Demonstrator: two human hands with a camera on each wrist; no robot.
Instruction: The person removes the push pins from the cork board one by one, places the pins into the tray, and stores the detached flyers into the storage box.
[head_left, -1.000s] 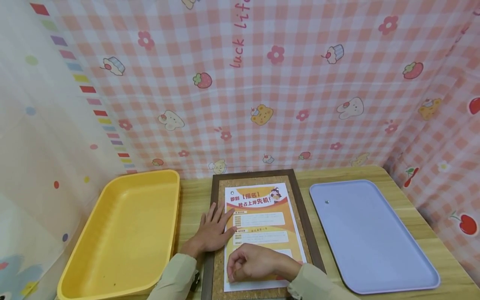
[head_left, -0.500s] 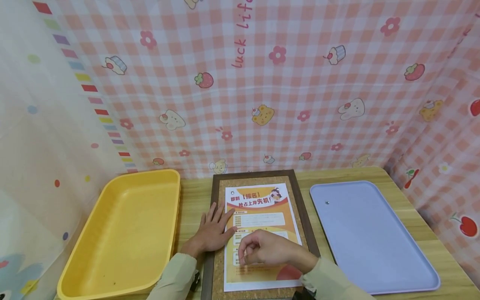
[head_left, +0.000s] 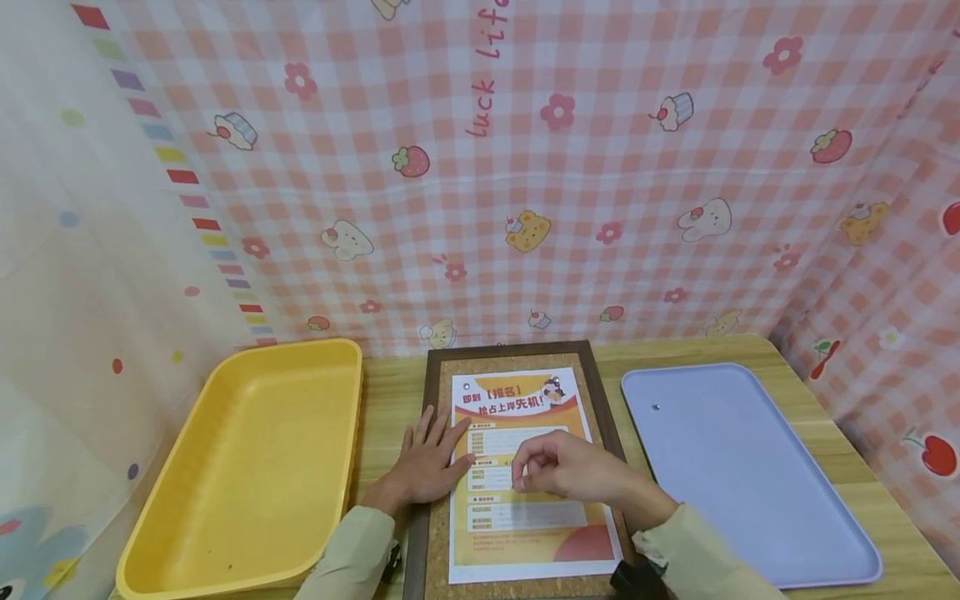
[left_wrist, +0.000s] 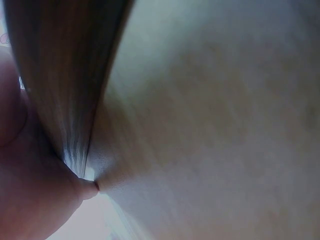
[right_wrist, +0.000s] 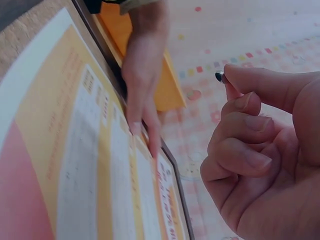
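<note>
Pink checked cloth [head_left: 465, 100] backs the work area, and a wood-grain surface [head_left: 390, 396] carries the equipment. Starting at the right hand [head_left: 562, 467], we see thumb and index finger closed in a fine pinch, with the other fingers curled toward the palm. The pinch holds a small metallic pin [right_wrist: 219, 76], which sits at the fingertips above the middle of the printed sheet [head_left: 525, 546], clear of the paper. We cannot tell which way its point faces.

The left hand [head_left: 423, 467] lies flat with fingers spread, grasping nothing; it spans the left side of the dark frame [head_left: 606, 408] and touches the sheet's left edge. The sheet lies on the cork board [head_left: 439, 546]. An upper-left pin [head_left: 467, 386] and an upper-right pin [head_left: 556, 381] mark its top corners; we see none at the bottom corners.

Farther out, a lilac tray [head_left: 750, 483] on the right bears one loose pin [head_left: 656, 407]; a yellow tray [head_left: 255, 467] stands on the left.

We judge the step to be single-pin handling between sheet and lilac tray; direction is undetermined. The next move calls for maintaining the pinch, controlling the point and keeping the sheet steady.
</note>
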